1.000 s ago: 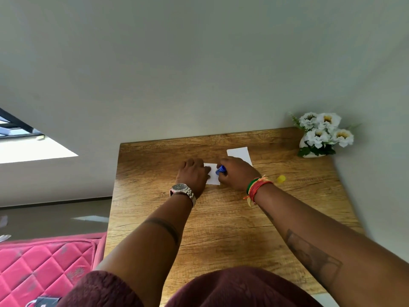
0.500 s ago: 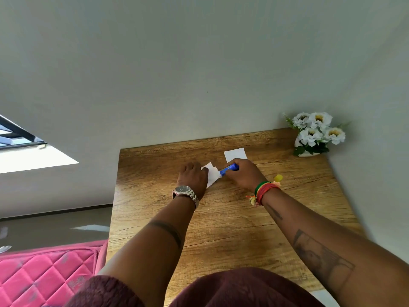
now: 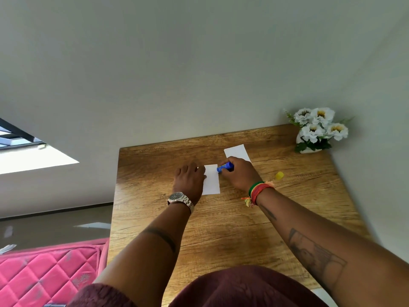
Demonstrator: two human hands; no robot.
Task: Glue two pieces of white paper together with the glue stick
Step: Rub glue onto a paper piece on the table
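Note:
A small white paper point(image 3: 211, 180) lies flat on the wooden table point(image 3: 221, 229). My left hand point(image 3: 189, 181) rests on its left edge with fingers laid flat, pinning it down. My right hand point(image 3: 240, 172) grips a blue glue stick point(image 3: 225, 167), whose tip points left onto the paper's upper right corner. A second white paper point(image 3: 235, 151) lies just behind my right hand, partly hidden by it. The yellow glue cap point(image 3: 279, 175) sits on the table to the right of my wrist.
A white pot of white flowers point(image 3: 316, 131) stands at the table's back right corner against the wall. A pink quilted cushion point(image 3: 48, 271) lies off the table's left edge, low down. Bare wood stretches between my forearms.
The paper, tilted half a second ago, now lies straight under my left hand. My right hand has brought the glue stick back onto its upper right corner.

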